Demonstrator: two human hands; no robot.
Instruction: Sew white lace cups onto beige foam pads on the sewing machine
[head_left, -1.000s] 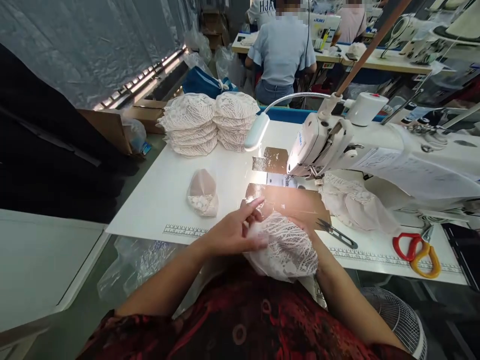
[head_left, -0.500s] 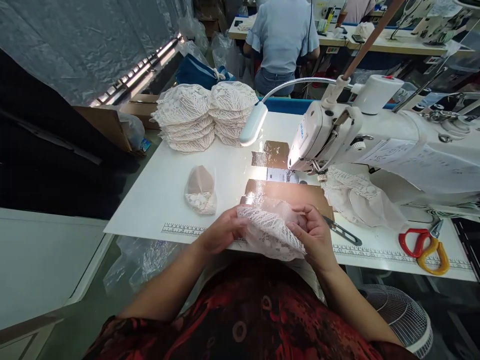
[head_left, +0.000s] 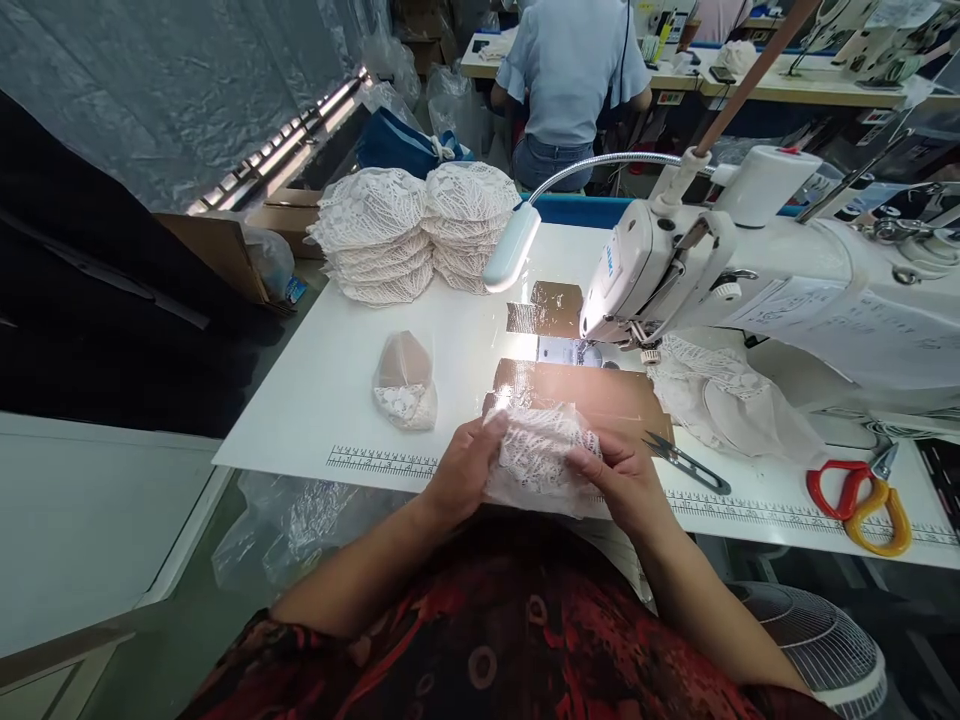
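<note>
Fingers [head_left: 589, 466] of the left hand [head_left: 466, 468] and right hand [head_left: 634, 488] clamp opposite edges of a white lace fabric piece [head_left: 543, 458]; slim dark metal snips [head_left: 691, 467] lie at its three o'clock.

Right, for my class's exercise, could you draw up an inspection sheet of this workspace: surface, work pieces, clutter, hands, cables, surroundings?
Surface: white table, ruler markings along its front edge, brown patches before and behind the needle area.
Work pieces: white lace piece in hand; sewing machine to the right; two lace stacks at the back left.
Clutter: snips and red-and-orange-handled scissors at right; loose lace fabric beside the machine; small sheer piece at left.
Hands: left hand and right hand grip opposite sides of the lace piece.
Cables: pale strands behind the scissors; cannot tell whether cables.
Surroundings: seated person ahead; fan low at right.
</note>
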